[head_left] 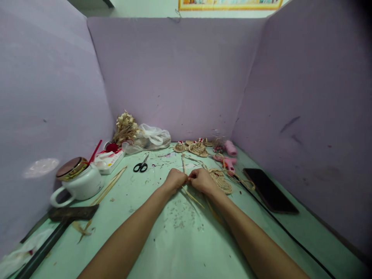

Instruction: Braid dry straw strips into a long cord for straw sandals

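Note:
My left hand [175,179] and my right hand [201,180] meet over the middle of the table, fingers pinched together. Between them they grip a braided straw cord [184,162], whose plaited length runs away from me. Loose straw ends [193,197] stick out toward me below the fingers. Just right of my right hand lies a coiled, flat woven straw piece [222,181]. A pink glue gun [229,163] rests behind it, with cord looped near it. My fingers partly hide the spot where the strands meet.
Black-handled scissors [141,165] lie left of my hands. Further left are a white enamel mug [85,184], a hammer [72,213], a tissue pack [109,159] and loose straw strands [112,186]. Small straw sandals [197,148] sit at the back. At right lies a black phone [270,190] beside a cable [279,219].

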A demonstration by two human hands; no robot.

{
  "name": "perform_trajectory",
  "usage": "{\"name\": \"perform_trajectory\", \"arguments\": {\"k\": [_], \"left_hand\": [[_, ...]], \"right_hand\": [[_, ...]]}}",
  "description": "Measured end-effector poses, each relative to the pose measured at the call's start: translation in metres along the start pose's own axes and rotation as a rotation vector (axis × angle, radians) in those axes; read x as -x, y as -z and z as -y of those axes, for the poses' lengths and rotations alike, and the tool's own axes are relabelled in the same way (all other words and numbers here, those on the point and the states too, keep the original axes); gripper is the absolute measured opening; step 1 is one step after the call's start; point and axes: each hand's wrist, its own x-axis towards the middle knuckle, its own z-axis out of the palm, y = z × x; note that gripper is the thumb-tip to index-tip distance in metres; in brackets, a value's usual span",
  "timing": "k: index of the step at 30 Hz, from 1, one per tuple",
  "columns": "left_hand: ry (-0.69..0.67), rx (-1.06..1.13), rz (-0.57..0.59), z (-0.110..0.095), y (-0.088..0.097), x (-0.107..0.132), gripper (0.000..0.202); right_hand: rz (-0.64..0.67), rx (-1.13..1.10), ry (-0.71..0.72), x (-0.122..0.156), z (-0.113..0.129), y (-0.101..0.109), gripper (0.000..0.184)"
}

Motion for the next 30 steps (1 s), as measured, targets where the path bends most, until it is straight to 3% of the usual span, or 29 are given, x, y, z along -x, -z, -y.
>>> {"name": "perform_trajectory", "arguments": {"k": [3,7,13,17,20,23,25,30], "left_hand": [[-0.002,0.019,-0.027,0.000,-0.003,-0.001,0.012],[0.048,0.057,-0.015,-0.004,0.000,0.003,0.017],[0.087,0.071,0.063,-0.004,0.008,0.007,0.022],[0.056,0.060,0.134,-0.003,0.014,0.009,0.021],[0.050,0.055,0.182,-0.003,0.019,0.008,0.019],[0.062,0.059,0.223,-0.004,0.024,0.005,0.017],[0.068,0.063,0.247,-0.004,0.025,0.004,0.016],[0.051,0.043,0.273,-0.003,0.026,0.003,0.018]], "right_hand": [[-0.096,0.270,0.040,0.007,0.009,0.004,0.008],[-0.025,0.389,0.112,0.015,0.021,0.006,0.012],[0.057,0.391,0.252,0.020,0.023,0.003,0.014],[0.158,0.270,0.277,0.019,0.013,0.004,0.014],[0.253,0.101,0.168,0.014,0.004,0.009,0.019],[0.076,-0.127,0.025,0.008,-0.001,0.014,0.029],[-0.031,-0.311,-0.070,0.006,0.001,0.014,0.023],[0.132,-0.466,-0.224,0.009,0.011,-0.003,0.011]]}}
